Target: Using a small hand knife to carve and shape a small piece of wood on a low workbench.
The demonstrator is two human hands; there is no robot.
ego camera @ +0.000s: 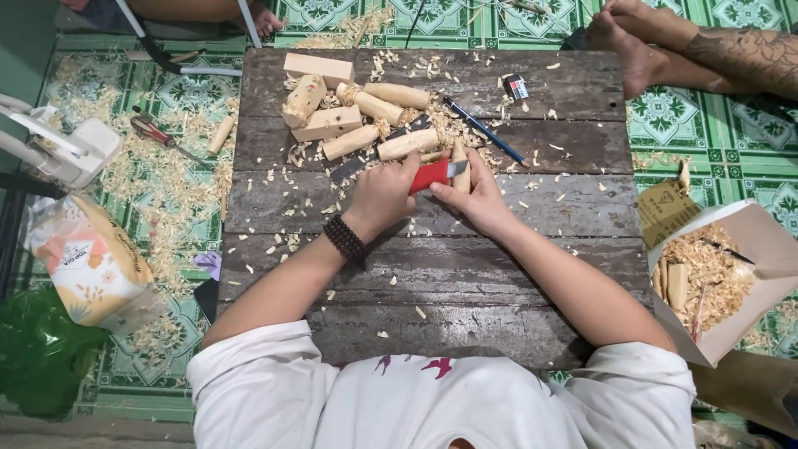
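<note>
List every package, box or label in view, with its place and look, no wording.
Printed plastic bag: floor, left of the wooden table; bulging, cream, orange and yellow.
Open cardboard box: floor, right; brown, holding shavings and wood pieces.
Flat brown cardboard piece: floor, beside the box.
Small black-and-white labelled packet: table's far right; rectangular.

red knife (431, 175), green patterned floor tiles (677, 108)

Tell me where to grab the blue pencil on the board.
Grip the blue pencil at mid-shaft, coming from above with fingers across its width. It lies flat and diagonal on the wooden board, its right side free, shavings crowding its upper-left end.
</note>
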